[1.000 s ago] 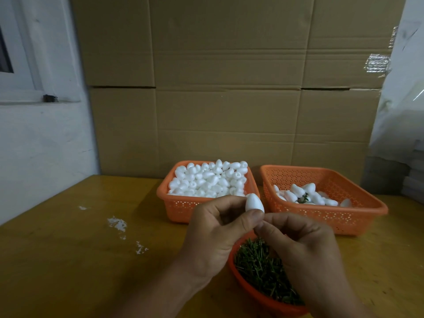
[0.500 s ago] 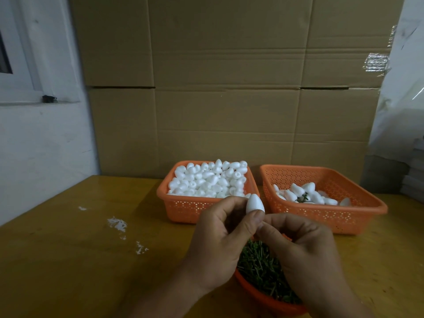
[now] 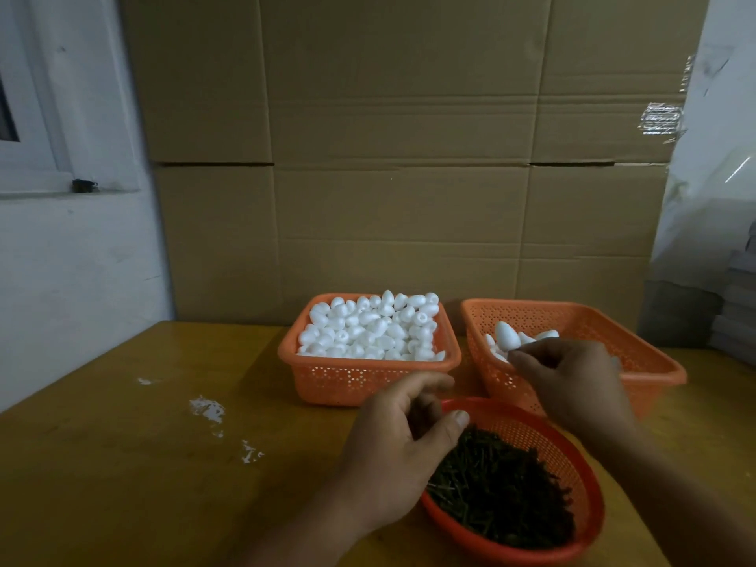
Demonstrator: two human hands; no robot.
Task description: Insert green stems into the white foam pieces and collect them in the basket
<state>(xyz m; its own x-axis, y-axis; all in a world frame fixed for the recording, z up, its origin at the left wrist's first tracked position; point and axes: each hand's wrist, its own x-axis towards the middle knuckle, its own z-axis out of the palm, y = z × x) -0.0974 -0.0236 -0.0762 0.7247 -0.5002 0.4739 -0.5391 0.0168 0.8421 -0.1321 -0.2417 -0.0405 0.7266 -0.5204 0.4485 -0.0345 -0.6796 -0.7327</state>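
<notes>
At a yellow-brown wooden table [image 3: 122, 464], a person's right hand [image 3: 572, 386] holds a white, egg-shaped foam piece [image 3: 507, 336] by its lower end between thumb and fingertips, just above the near left corner of the wide orange perforated plastic basket [image 3: 638, 354] that serves as the collecting bin. Whether a stem is seated in the piece cannot be told, since the fingers cover its base; judging by where it hangs, it looks about to be dropped in.

That basket holds only a small cluster of finished white pieces [image 3: 532, 339] against its left wall, most of its floor bare. Just left of it, close beside but whether touching is unclear, the square orange plastic basket [image 3: 368, 374] is heaped to the rim with plain white foam eggs [image 3: 372, 327], so by this showing the work is at an early stage with far more left than done.

In front of the collecting basket, nearer the person, the round orange-red mesh bowl [image 3: 572, 456] is well filled with dark green stems [image 3: 499, 484]. The left hand [image 3: 392, 452] hovers over that bowl's left rim, fingers loosely curled, thumb and forefinger apart, apparently holding nothing, likely placed to reach for the next piece or stem.

Far left of the collecting basket, white crumbs [image 3: 206, 409] fleck the tabletop; behind it stands a wall of brown cardboard cartons [image 3: 409, 157].
</notes>
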